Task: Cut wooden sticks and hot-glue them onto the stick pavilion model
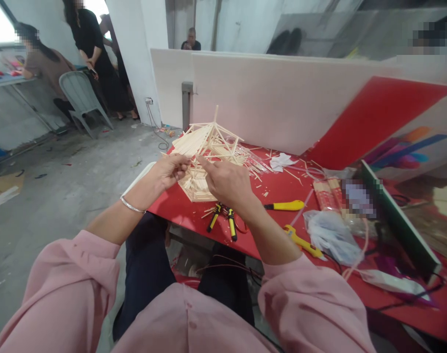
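A model pavilion of thin wooden sticks [196, 139] stands on the red table, its pointed roof covered with sticks on the left side and open framing on the right. In front of its near side, my left hand [170, 171] has its fingers curled and the thumb and forefinger pinched. My right hand [228, 181] is closed too, its forefinger pointing toward the left fingertips. Anything between the fingers is too small to make out. Just below my right hand lie pliers with black and yellow handles [231, 223]. The hands hide part of the model's base.
On the red table [252, 245] lie a yellow-handled cutter [287, 205], a yellow glue gun [304, 242], a plastic bag [331, 238], crumpled tissue [281, 162] and loose sticks. A green-faced board [396, 215] stands at right. White panels [263, 103] rise behind; people are at the back left.
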Demonstrator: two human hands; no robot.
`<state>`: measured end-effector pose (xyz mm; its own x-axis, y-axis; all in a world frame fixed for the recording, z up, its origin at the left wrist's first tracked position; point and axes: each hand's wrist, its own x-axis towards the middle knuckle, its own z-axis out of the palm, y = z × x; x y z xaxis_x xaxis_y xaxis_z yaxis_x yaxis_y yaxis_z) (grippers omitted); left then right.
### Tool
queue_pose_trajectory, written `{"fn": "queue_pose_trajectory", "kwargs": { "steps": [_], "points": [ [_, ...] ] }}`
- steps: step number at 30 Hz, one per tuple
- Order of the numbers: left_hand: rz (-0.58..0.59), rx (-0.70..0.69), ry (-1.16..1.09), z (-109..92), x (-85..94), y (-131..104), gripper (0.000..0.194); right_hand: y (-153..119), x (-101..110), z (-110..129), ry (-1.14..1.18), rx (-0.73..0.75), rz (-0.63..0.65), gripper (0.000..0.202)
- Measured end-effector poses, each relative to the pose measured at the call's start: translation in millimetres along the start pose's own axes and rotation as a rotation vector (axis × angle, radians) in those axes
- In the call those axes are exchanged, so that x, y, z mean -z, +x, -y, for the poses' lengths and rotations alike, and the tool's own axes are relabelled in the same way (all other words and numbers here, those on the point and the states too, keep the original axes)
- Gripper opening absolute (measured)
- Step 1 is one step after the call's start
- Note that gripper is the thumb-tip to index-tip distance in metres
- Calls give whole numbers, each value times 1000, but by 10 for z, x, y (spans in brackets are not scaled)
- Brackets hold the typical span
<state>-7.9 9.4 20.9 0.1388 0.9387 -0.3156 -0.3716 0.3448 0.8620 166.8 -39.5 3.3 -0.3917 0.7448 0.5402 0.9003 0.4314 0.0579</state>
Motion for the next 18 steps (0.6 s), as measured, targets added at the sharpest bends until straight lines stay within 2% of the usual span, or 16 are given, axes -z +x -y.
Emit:
{"fn": "queue_pose_trajectory", "kwargs": {
  "steps": [4,10,16,18],
  "points": [
    [38,-22,1,10,22,29,21,159,-78,10,-37,17,-25,51],
    [60,-13,7,4,65,55,23,132,-110,-1,40,-13,-21,49],
    [-26,29,-38,-14,64,51,21,148,-115,-12,-46,2,23,50],
    [-19,41,-47,-26,66,41,19,156,-87,3,-85,0,52,50]
  ]
}}
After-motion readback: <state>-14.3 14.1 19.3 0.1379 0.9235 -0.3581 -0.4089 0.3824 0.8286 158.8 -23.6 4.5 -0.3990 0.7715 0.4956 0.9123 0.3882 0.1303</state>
